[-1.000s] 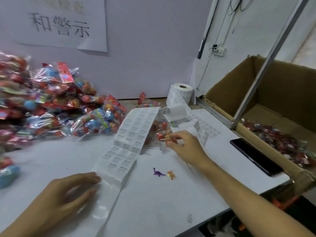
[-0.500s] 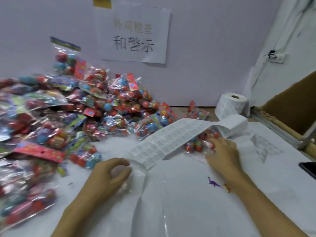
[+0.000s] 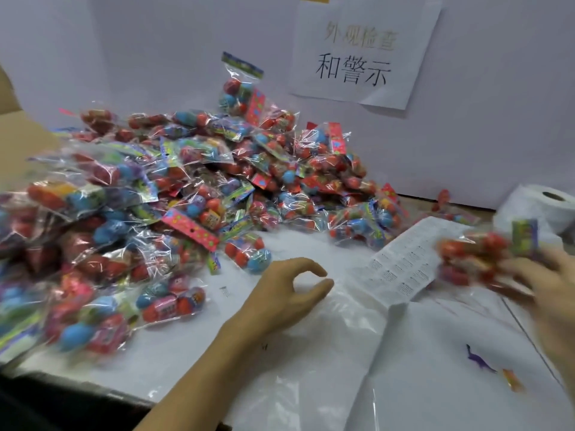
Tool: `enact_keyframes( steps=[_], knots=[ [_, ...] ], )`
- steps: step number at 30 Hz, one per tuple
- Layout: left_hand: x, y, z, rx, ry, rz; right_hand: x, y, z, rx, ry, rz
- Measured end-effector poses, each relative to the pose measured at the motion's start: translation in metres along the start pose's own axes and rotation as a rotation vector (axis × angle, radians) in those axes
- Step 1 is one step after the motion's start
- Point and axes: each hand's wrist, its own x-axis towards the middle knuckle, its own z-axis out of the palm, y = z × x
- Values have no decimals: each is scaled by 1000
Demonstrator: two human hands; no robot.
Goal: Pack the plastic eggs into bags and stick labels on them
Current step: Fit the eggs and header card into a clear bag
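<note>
Nearest to me, my left hand (image 3: 289,290) rests on the white table (image 3: 311,377) with its fingers curled loosely, thumb and forefinger forming an open ring around nothing. Beneath and beside it lies a sheet of clear plastic film (image 3: 336,346), glossy and creased. To the right, a small purple toy dinosaur (image 3: 477,359) and an orange toy piece (image 3: 511,380) lie on the table, just apart from each other.

My right hand (image 3: 547,281) is at the right edge, blurred; its fingers are closed around a bag of eggs (image 3: 476,259). This bag is crinkled clear cellophane holding rounded red eggs, with a green-and-purple card header at its top. It is held above the table, just right of the label strip (image 3: 404,262).

The label strip is a flat white paper band printed with a grid of small rectangular labels. It runs back toward the label roll (image 3: 541,209), a white cylinder with a hollow core standing at the far right.

Across the left and centre, the pile of bagged eggs (image 3: 174,194) covers the table: glossy transparent bags, smooth red and blue oval eggs, pink and green card headers. The pile rises against the pale wall (image 3: 155,57). On the wall hangs a white paper sign (image 3: 364,54) with black characters.
</note>
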Motion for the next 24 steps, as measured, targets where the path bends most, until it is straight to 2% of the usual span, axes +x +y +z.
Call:
enact_keyframes(
  steps=[2,5,8,11,15,20,24],
  knots=[
    [2,5,0,-159,-2,-14,-8,2,32,300,-286,176],
    [8,11,0,-499,-64,-143,-30,4,82,556,-440,514],
    [14,15,-6,-815,-64,-257,-42,10,119,611,-530,673],
    [18,17,-14,-908,-7,-285,-40,26,142,515,-520,680],
    [27,11,-24,-787,80,-279,-33,34,154,495,-468,623],
    [23,-4,-16,-1047,0,-386,-38,53,149,654,-430,663],
    [15,-3,-8,-1051,-108,-381,-47,59,145,371,-548,516]
  ],
)
